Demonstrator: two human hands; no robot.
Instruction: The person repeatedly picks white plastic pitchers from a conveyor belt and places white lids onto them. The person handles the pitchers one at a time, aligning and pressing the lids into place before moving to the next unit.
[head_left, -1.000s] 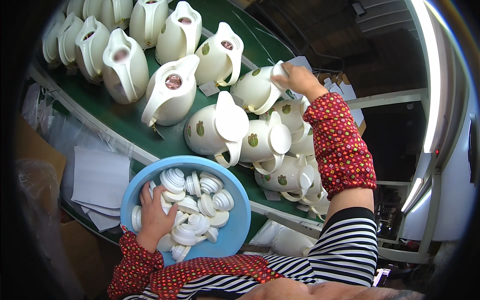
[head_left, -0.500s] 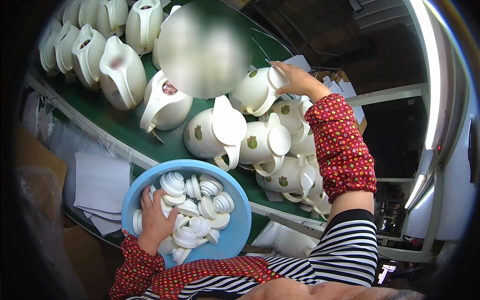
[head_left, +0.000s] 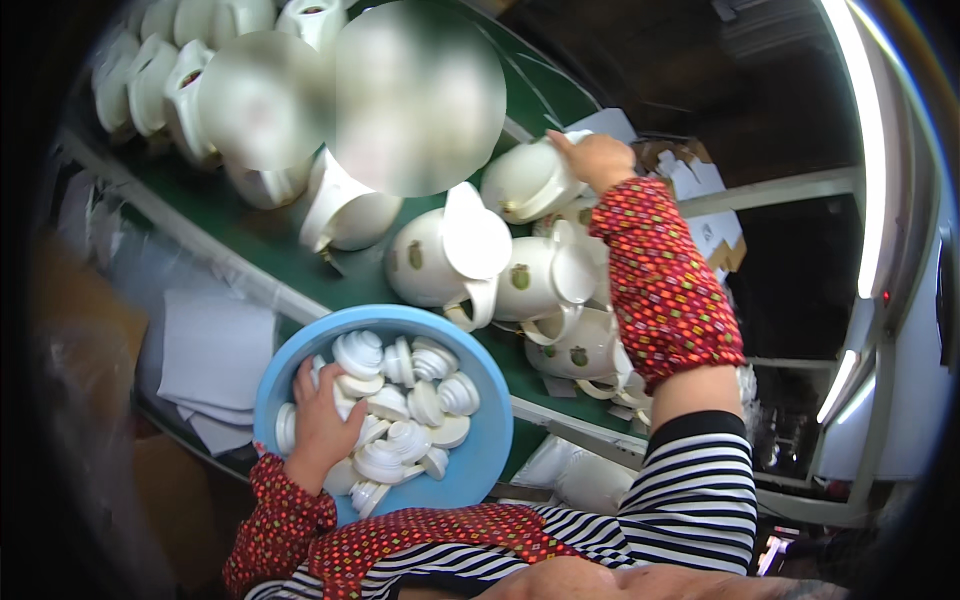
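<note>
My left hand [head_left: 328,422] reaches into a light blue basin [head_left: 500,400] heaped with white threaded stoppers [head_left: 408,440]. Its fingers and thumb curl around one white stopper [head_left: 343,399]. My right hand [head_left: 597,160] is at the top of a cream thermos jug [head_left: 520,182] on the far side of a row, fingers closed over its lid end; the hand partly hides the lid. Nearer to me stand more cream jugs with white lids and green printed motifs, such as one jug [head_left: 425,255] and its neighbour [head_left: 535,275].
The jugs stand on a green conveyor belt [head_left: 290,270] with a pale metal edge. Uncovered jugs [head_left: 355,215] fill the left side; part of that area is blurred. White paper sheets [head_left: 215,350] lie left of the basin. An open carton [head_left: 715,215] is at the right.
My right hand has turned over the far jug's lid end, and that jug looks rotated. The view has shifted slightly. My left hand stays in the basin, its fingers closing around a stopper.
</note>
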